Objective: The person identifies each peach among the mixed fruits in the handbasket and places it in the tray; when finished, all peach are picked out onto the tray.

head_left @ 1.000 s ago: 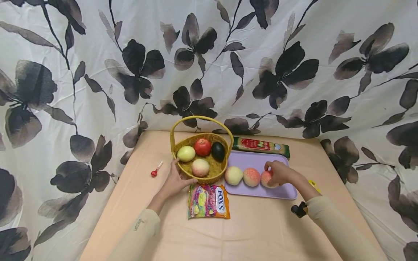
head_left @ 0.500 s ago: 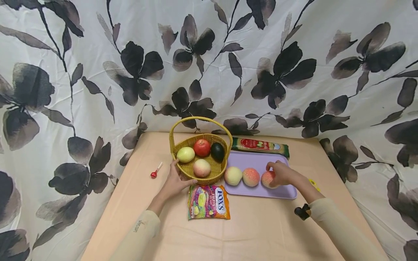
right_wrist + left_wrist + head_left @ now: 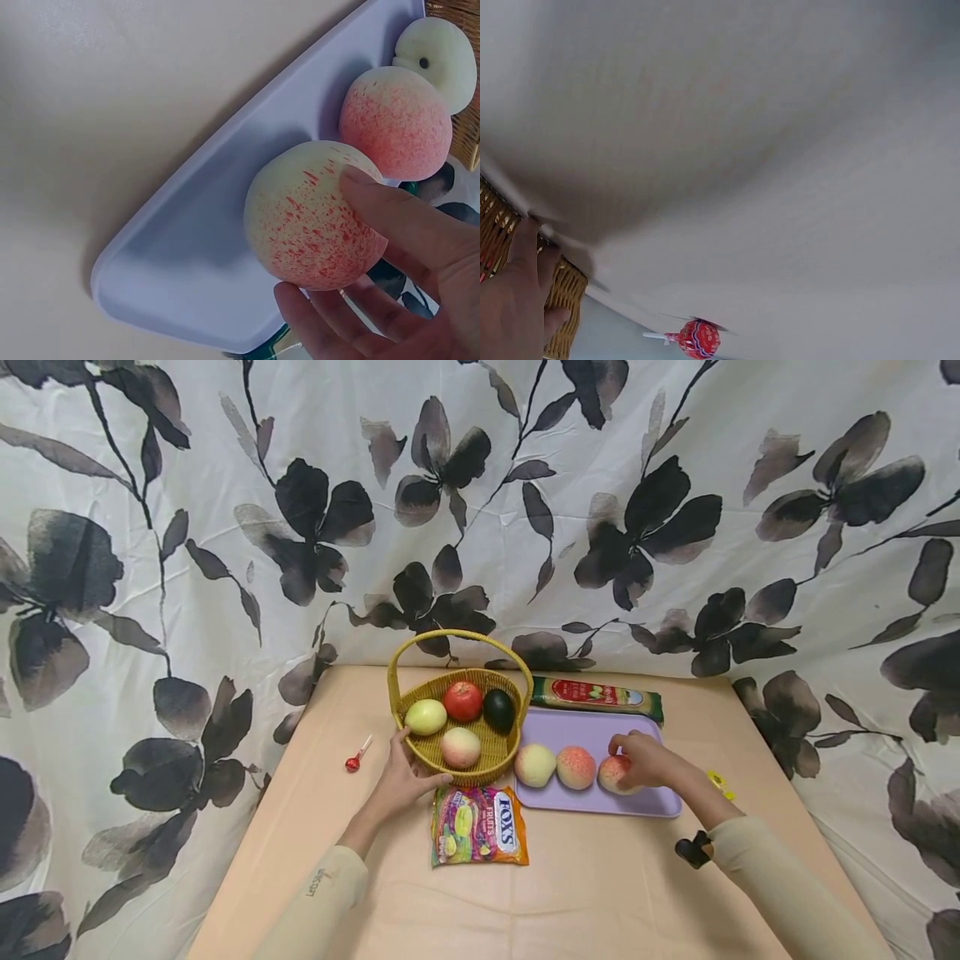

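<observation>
In the head view, my left hand (image 3: 403, 777) rests against the front left of a yellow wicker basket (image 3: 480, 774), thumb and fingers spread along its outside. The left wrist view shows its fingers against the woven wall (image 3: 570, 300). The basket holds a yellow-green fruit (image 3: 426, 717), a red pomegranate-like fruit (image 3: 462, 701), a dark avocado-like fruit (image 3: 498, 710) and a pale peach (image 3: 460, 747). My right hand (image 3: 647, 760) grips a red-speckled peach (image 3: 315, 217) between thumb and fingers, over the lilac tray (image 3: 652, 802). Two more peaches, one pink (image 3: 576, 767) and one pale (image 3: 536, 766), sit left of it.
A colourful candy bag (image 3: 480, 827) lies in front of the basket. Behind the tray is a long green packet (image 3: 596, 695). A red lollipop (image 3: 353, 763) lies to the left, and a small yellow item (image 3: 720, 784) to the right. A floral curtain (image 3: 480, 510) hangs behind.
The head view shifts very slightly. Both hands keep nearly the same places, the left at the basket and the right on the peach.
</observation>
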Available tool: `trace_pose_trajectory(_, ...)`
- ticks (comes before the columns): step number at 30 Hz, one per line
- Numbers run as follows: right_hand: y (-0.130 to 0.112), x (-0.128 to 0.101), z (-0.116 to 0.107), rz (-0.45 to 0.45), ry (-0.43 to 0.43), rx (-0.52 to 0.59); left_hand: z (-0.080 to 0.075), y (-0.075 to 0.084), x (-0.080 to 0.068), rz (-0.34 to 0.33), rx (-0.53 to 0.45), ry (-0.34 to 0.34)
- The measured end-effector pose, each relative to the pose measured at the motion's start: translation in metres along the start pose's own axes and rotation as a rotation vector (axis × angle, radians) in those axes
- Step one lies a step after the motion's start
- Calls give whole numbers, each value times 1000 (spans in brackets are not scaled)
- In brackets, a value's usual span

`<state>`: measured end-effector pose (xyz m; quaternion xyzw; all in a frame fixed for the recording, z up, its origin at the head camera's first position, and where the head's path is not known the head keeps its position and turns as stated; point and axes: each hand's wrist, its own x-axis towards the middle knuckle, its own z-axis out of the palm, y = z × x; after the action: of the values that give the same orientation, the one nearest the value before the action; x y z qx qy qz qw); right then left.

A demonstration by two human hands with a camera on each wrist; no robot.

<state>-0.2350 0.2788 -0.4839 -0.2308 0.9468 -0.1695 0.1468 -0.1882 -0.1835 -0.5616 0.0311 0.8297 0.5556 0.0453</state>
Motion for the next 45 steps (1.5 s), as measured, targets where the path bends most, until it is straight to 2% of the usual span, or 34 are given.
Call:
trace_pose_trajectory(8, -8, -2, -6, -10, 6, -13, 1, 0, 0, 2, -7, -4)
trace_pose_trajectory(12, -25, 4, -20, -19, 14, -40, 1, 0, -1, 6, -5, 0)
trace_pose_trajectory(16, -62, 16, -36, -50, -17, -56, 0, 0, -2, 4, -11, 9)
trace_pose_trajectory(22, -137, 46, -49, -124, -199, -59, 0, -2, -2, 18, -26, 4)
trace_pose_trajectory(25, -168, 68, -47, -167, -261, -106, 0, -2, -2, 16, -19, 6)
trace_pose_trajectory(30, -204, 105, -38, -192, -271, -168, 0, -1, -1, 7, -24, -1)
trace_pose_trajectory(37, -233, 146, -17, -171, -282, -224, -2, -1, -1, -6, -31, -5)
trace_pose_trajectory(45, -255, 166, 5, -165, -325, -355, -3, -2, -1, 0, -20, -5)
